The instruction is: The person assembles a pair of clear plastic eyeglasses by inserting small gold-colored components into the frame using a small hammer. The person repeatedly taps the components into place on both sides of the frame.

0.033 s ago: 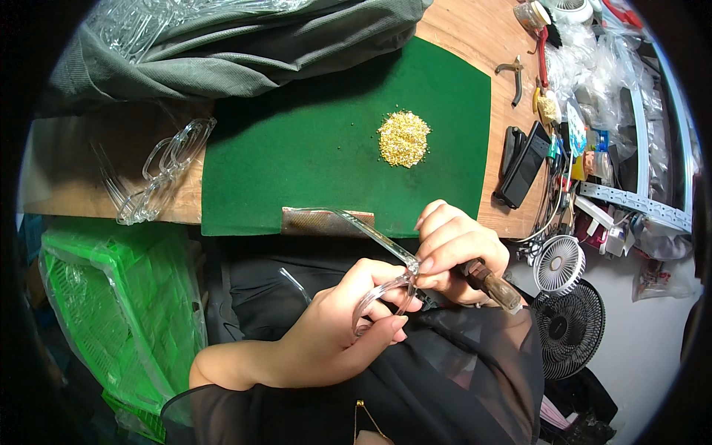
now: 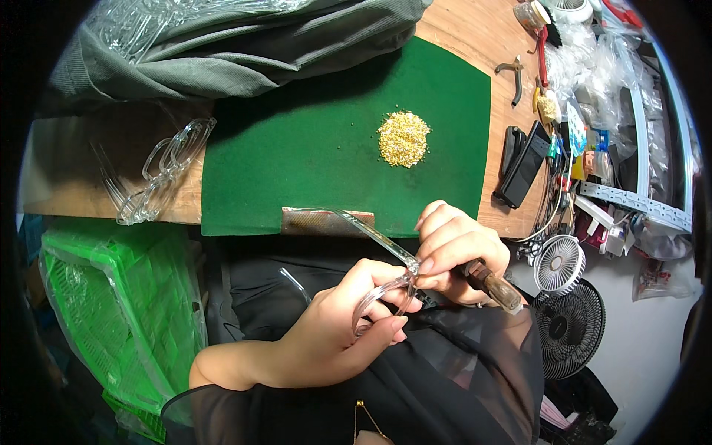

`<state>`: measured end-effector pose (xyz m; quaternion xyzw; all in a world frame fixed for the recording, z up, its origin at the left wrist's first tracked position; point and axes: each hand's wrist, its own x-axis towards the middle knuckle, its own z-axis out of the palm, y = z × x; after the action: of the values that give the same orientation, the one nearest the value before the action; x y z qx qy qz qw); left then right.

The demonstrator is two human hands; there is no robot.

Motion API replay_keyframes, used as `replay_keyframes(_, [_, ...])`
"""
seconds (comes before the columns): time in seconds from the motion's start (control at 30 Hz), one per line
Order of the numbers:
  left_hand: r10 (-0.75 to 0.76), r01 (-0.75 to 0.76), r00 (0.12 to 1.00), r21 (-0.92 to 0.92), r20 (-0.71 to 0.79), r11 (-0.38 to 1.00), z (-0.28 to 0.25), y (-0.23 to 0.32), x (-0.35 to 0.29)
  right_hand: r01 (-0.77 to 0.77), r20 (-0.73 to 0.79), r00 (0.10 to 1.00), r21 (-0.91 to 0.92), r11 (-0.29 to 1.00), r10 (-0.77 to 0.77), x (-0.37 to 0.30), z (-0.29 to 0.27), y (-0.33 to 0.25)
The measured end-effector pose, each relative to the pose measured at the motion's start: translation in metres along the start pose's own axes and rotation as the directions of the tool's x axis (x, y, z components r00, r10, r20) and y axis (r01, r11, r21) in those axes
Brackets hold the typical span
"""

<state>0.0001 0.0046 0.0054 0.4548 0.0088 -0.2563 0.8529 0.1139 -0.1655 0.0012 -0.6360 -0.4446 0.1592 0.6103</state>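
Note:
My left hand (image 2: 343,320) is closed around the rim of a clear eyeglass frame (image 2: 380,243), in front of my dark clothing. One temple of the frame points up and left, over the mat's near edge. My right hand (image 2: 461,251) is closed on a screwdriver (image 2: 495,289), whose brown handle with a pale end sticks out to the lower right. Its tip is hidden by the fingers, close to the frame's hinge corner. Beyond both hands, a heap of tiny gold-coloured pieces (image 2: 403,139) lies on the green mat (image 2: 297,156).
More clear frames (image 2: 159,174) lie on the wooden table left of the mat. Grey cloth (image 2: 245,63) covers the far left. Pliers (image 2: 517,78), a black phone (image 2: 523,167) and cables are at right. A green crate (image 2: 119,297) stands lower left; fans (image 2: 567,326) stand lower right.

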Motion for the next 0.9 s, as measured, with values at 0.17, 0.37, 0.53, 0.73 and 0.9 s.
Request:
replay_keyframes(0.17, [-0.013,0.011,1.000,0.050,0.026,0.999,-0.0002,0.0024,0.0010,0.018,0.058,0.998,-0.017,1.000,-0.017,0.0021,-0.0060,-0.0022])
replay_keyframes(0.37, [-0.020,0.017,1.000,0.143,0.018,0.990,-0.0010,0.0017,0.0004,-0.062,0.096,0.993,-0.099,0.993,0.072,0.0043,-0.0077,-0.0071])
replay_keyframes(0.53, [0.008,-0.009,1.000,0.099,0.005,0.995,0.0001,-0.0004,-0.0002,-0.040,0.036,0.998,-0.154,0.987,0.046,0.0015,-0.0004,-0.0080])
replay_keyframes(0.73, [-0.026,0.026,1.000,-0.071,0.001,0.997,0.0016,0.0017,0.0001,0.023,0.016,1.000,-0.161,0.987,-0.021,-0.0017,0.0004,-0.0034])
replay_keyframes(0.9, [-0.057,0.056,0.998,-0.114,-0.010,0.992,0.0019,0.0021,-0.0011,-0.045,0.002,0.999,-0.063,0.997,0.045,-0.0019,0.0008,-0.0022])
